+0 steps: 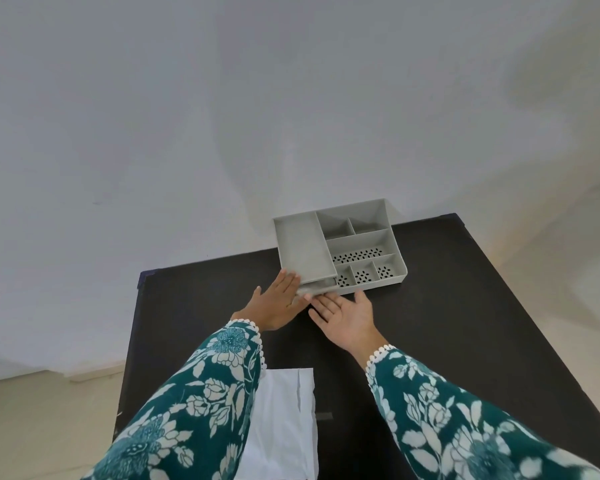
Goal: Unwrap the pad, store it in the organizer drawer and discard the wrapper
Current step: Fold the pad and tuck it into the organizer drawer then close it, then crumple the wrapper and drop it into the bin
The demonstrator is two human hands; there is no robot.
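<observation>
A grey plastic organizer (340,244) with several compartments sits at the far edge of a dark table (465,306). Its small drawer (317,287) at the front left corner sticks out a little. My left hand (274,303) lies flat, fingers extended, touching the organizer's front left corner beside the drawer. My right hand (347,315) is palm up, fingers spread, with fingertips at the drawer's front. A white wrapper (281,424) lies flat on the table near me, partly under my left sleeve. The pad itself is not visible.
The organizer's right-hand compartments have perforated floors. A pale wall stands behind the table, and light floor shows on the left and right. The table's left edge runs close to my left forearm.
</observation>
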